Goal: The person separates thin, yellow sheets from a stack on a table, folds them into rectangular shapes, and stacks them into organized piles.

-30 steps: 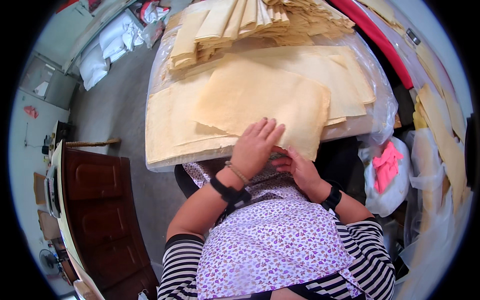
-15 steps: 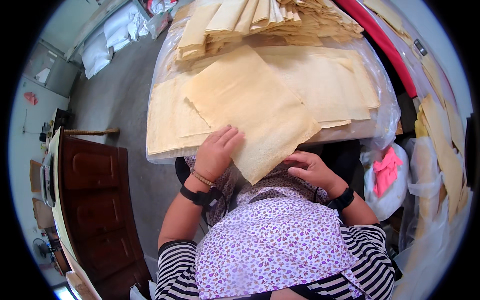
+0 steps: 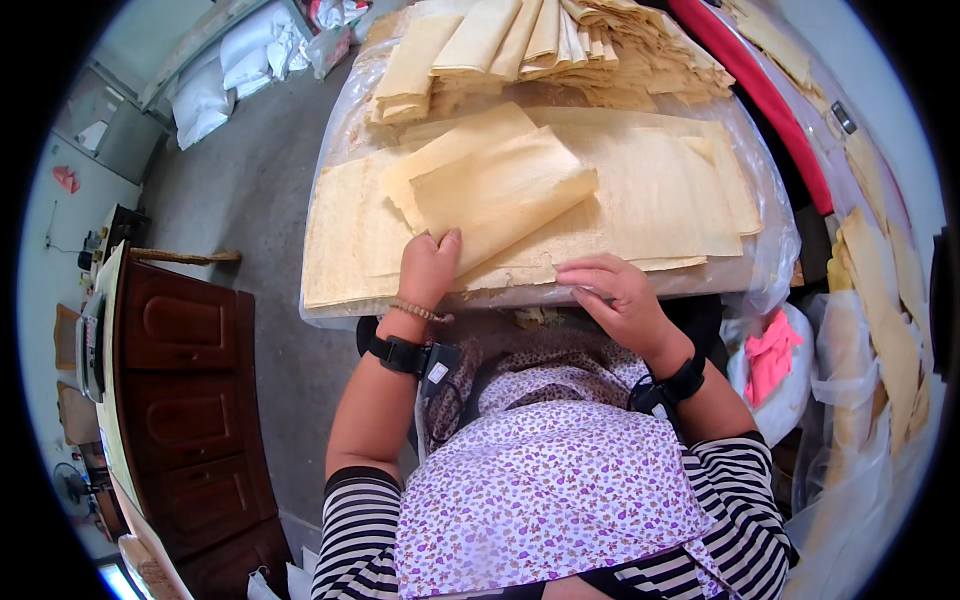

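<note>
A thin yellowish-beige sheet [image 3: 505, 190] lies folded over on itself, its near part turned up and away across the far part. Under it are larger flat sheets [image 3: 660, 200] of the same material, stacked on a low plastic-covered table [image 3: 780, 240]. My left hand [image 3: 430, 268] is closed at the near left corner of the folded sheet, gripping its edge with the fingertips partly hidden. Right of it, my right hand [image 3: 612, 290] hovers at the stack's front edge, fingers stretched and slightly apart, with nothing seen in them.
Folded sheets [image 3: 480, 45] are piled at the table's far side. A dark wooden cabinet [image 3: 185, 325] stands on the left, white sacks [image 3: 205, 100] farther back. On the right are a red strip [image 3: 770, 110], a pink cloth [image 3: 772, 350] on a white bag and more sheets in plastic [image 3: 880, 310].
The sheet's near half, which hung over the front edge, has been folded up and away onto the rest. My left hand has closed on its edge; my right hand has moved forward, up to the stack's front edge.
</note>
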### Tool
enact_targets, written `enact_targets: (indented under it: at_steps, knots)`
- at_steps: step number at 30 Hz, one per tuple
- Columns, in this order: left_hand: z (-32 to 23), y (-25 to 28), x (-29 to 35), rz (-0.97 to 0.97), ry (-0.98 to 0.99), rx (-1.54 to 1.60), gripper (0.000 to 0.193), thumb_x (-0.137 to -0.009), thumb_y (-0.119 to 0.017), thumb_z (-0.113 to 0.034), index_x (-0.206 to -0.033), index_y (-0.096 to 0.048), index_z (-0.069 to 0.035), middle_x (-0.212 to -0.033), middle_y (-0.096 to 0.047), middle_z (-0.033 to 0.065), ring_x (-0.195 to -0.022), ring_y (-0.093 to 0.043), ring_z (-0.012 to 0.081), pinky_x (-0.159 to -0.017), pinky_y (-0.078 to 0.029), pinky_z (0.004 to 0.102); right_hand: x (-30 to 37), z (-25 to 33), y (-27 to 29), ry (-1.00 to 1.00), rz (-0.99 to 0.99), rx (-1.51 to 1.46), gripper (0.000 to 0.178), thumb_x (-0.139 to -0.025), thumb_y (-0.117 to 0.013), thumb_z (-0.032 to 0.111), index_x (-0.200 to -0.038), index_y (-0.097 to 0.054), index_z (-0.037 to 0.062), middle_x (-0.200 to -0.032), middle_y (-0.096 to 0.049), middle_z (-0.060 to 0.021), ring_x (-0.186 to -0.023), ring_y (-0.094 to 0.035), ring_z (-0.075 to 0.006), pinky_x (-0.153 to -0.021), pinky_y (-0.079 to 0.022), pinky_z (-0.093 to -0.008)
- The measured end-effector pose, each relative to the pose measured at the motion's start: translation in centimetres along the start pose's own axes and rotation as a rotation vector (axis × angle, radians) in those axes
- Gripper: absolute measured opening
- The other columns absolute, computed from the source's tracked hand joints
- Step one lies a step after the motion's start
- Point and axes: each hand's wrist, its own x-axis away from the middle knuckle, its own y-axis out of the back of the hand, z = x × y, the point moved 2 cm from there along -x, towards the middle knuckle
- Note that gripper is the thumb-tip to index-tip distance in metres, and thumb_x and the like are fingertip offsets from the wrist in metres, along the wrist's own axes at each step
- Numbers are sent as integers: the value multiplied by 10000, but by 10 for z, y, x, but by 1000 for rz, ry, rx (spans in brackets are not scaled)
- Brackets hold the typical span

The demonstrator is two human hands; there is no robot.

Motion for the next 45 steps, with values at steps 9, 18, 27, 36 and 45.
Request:
enact_targets:
  at_steps: [9, 18, 27, 36, 45]
  knots:
    - [19, -6, -18, -11, -117, -105, 461, -908, -603, -330, -794, -673, 111, -809, -638, 341, -824, -643, 495, -758, -519, 520, -55, -46, -20, 165, 76, 681, 386, -947, -641, 273, -1328, -636, 207, -1504, -497, -87, -1421, -413, -308, -1198, -291, -476]
    - [-31, 17, 12, -475, -220, -650, 627, -834, -756, -364, -1287, -587, 34, -1232, -649, 247, -1121, -630, 388, -947, -501, 425, -74, -66, -9, 85, 180, 791, 446, -929, -639, 385, -1342, -613, 217, -1436, -534, -61, -1338, -476, -274, -1152, -347, -454]
    - [-34, -6, 2, 13, -562, -740, 531, -818, -732, -167, -1319, -595, -59, -1364, -594, 207, -1274, -552, 412, -1062, -458, 466, -106, -76, 7, 205, 206, 791, 417, -818, -707, 220, -1226, -660, 149, -1276, -624, -56, -1163, -577, -273, -976, -488, -383]
    - [-3, 69, 36, 378, -320, 40, 349, -839, -686, -37, -1185, -685, 6, -1056, -742, 151, -991, -699, 253, -876, -545, 321, -66, -60, 35, 225, 166, 150, 183, -802, -733, 62, -985, -742, 57, -1057, -747, -34, -1042, -677, -220, -877, -541, -376]
    - [29, 53, 17, 172, -5, 307, 200, -973, -652, -192, -1028, -714, -10, -818, -674, -13, -777, -575, 68, -672, -484, 275, -68, -119, -8, -479, -156, -485, 290, -993, -623, 285, -1047, -713, 14, -810, -660, -5, -763, -580, -111, -708, -496, -299]
